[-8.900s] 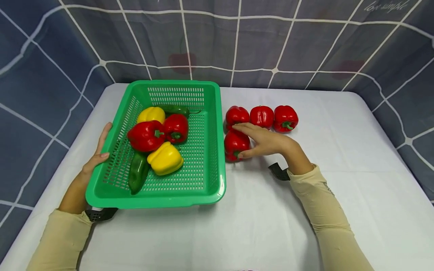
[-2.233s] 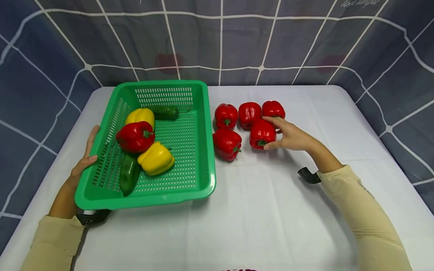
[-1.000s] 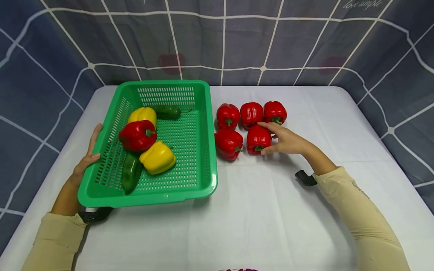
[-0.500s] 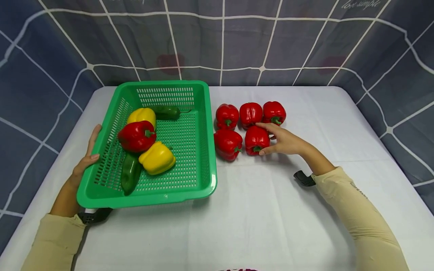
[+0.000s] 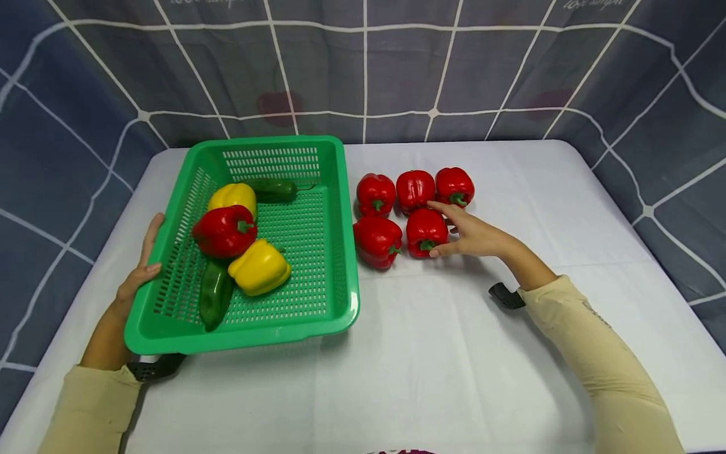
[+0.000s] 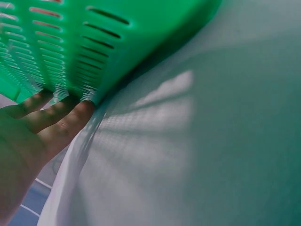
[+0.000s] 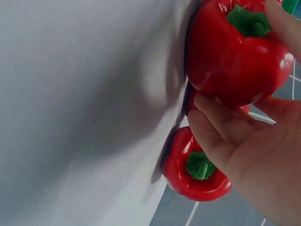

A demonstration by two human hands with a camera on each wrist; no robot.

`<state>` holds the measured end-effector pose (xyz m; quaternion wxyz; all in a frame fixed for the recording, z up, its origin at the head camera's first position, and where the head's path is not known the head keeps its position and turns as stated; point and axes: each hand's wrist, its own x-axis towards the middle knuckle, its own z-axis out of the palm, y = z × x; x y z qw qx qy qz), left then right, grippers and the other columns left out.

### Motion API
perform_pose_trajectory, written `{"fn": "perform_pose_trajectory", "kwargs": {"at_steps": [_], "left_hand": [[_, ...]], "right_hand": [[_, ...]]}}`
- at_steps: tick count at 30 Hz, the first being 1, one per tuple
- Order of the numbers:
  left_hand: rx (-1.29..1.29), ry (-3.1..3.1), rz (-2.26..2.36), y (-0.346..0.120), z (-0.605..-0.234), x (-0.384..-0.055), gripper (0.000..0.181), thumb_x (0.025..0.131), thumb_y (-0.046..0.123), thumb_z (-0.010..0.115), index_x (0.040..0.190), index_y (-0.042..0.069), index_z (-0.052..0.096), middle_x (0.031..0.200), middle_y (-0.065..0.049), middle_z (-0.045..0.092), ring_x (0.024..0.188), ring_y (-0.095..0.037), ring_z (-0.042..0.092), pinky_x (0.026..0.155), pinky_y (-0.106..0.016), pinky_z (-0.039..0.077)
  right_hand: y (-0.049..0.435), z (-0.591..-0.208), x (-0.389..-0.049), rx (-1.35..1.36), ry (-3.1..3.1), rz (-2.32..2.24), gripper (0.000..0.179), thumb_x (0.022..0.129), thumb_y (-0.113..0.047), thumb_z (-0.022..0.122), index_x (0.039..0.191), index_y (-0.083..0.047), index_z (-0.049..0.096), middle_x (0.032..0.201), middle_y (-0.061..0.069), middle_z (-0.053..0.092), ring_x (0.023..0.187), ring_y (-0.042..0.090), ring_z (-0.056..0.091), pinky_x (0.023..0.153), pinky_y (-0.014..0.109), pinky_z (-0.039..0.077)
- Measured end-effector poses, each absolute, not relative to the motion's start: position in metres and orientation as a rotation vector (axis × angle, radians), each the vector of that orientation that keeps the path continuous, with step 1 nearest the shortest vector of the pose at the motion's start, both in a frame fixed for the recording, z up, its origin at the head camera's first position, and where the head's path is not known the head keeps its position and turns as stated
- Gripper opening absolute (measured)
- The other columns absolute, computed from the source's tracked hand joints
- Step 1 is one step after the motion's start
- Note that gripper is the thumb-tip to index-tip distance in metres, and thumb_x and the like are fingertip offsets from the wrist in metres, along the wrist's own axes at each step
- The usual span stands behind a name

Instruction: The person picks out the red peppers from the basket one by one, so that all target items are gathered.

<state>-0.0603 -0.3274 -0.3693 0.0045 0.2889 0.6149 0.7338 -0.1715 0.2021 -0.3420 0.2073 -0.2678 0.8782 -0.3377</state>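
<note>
In the head view, a green basket [image 5: 326, 331] stands at left holding a red bell pepper [image 5: 221, 232], two yellow bell peppers [image 5: 259, 268] and two green peppers [image 5: 215, 295]. My left hand [image 5: 136, 271] touches its left outer wall; the left wrist view shows straight fingers [image 6: 66, 127] against the slotted side. On the table, my right hand [image 5: 473, 234] holds a red bell pepper [image 5: 425, 232], thumb near its stem and fingers around its side. Left of it lies another red pepper [image 5: 378, 243]. Behind stand three more: left [image 5: 375, 194], middle [image 5: 415, 189], right [image 5: 455, 186].
A white cloth covers the table [image 5: 397, 366]. A dark grey curtain with white grid lines [image 5: 408, 75] rises behind the table and along both sides. Each wrist carries a black camera mount, such as the right one [image 5: 507, 296].
Since the oldest frame, one red pepper has left the basket and the front row has grown to two. The held pepper has shifted left, close to its neighbour. My left hand stays at the basket.
</note>
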Motion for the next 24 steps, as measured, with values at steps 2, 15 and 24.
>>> {"fn": "perform_pose_trajectory", "kwargs": {"at_steps": [2, 15, 24], "left_hand": [[0.866, 1.887, 2.317, -0.326, -0.367, -0.057, 0.068, 0.088, -0.004, 0.015, 0.147, 0.016, -0.009, 0.153, 0.005, -0.012, 0.138, -0.004, -0.010, 0.106, -0.015, -0.005], [1.290, 2.250, 2.075, -0.363, -0.416, -0.108, 0.076, 0.092, 0.027, 0.048, 0.147, 0.001, 0.001, 0.151, 0.010, 0.011, 0.138, -0.002, 0.000, 0.106, -0.018, -0.008], [0.977, 2.058, 2.244, -0.325, -0.379, -0.081, 0.065, 0.092, 0.006, 0.033, 0.148, 0.014, 0.000, 0.151, 0.013, 0.004, 0.137, -0.001, -0.005, 0.104, -0.016, -0.011]], "right_hand": [[0.201, -0.343, -0.173, -0.746, 2.443, -0.939, 0.094, 0.074, -0.023, 0.075, 0.146, -0.007, 0.017, 0.137, 0.017, 0.031, 0.123, 0.034, 0.038, 0.097, 0.049, 0.037], [0.218, -0.337, -0.174, -0.683, 2.460, -0.955, 0.091, 0.076, -0.022, 0.073, 0.146, -0.006, 0.016, 0.144, 0.017, 0.027, 0.128, 0.038, 0.033, 0.097, 0.055, 0.033], [0.223, -0.319, -0.180, -0.681, 2.518, -0.918, 0.090, 0.076, -0.023, 0.073, 0.145, -0.005, 0.018, 0.142, 0.017, 0.029, 0.127, 0.037, 0.034, 0.096, 0.056, 0.033]]}}
